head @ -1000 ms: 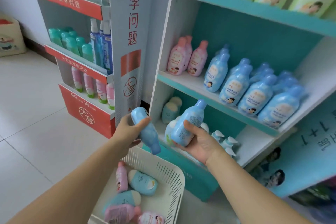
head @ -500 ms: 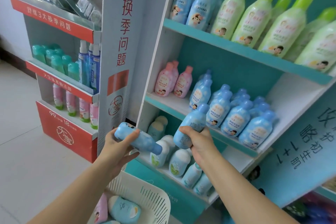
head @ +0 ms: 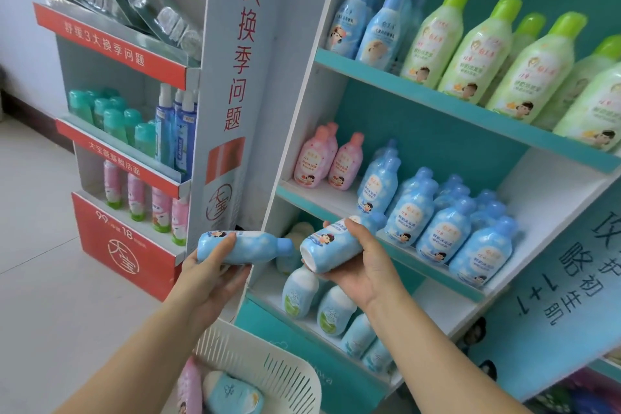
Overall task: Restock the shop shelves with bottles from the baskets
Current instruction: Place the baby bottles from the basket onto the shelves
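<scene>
both hands up at the teal shelf unit now. the left hand (head: 215, 274) is wrapped around a blue bottle (head: 242, 247) lying sideways, cap pointing right, fingers curled under it and thumb over the top. the right hand (head: 361, 265) grips a second blue bottle (head: 331, 245), tilted with its base toward the camera and its cap end up against the front edge of the middle shelf (head: 322, 200). that shelf carries a crowd of matching blue bottles (head: 437, 225) on the right and a few pink bottles (head: 327, 161) at the left end. above, green bottles (head: 497, 54) line the top shelf. down at the bottom of the view, the white basket (head: 268, 370) sits below the arms, with a pink bottle (head: 190, 386) and a pale blue bottle (head: 232, 395) lying inside. to the left stands a red display stand (head: 124, 245).
</scene>
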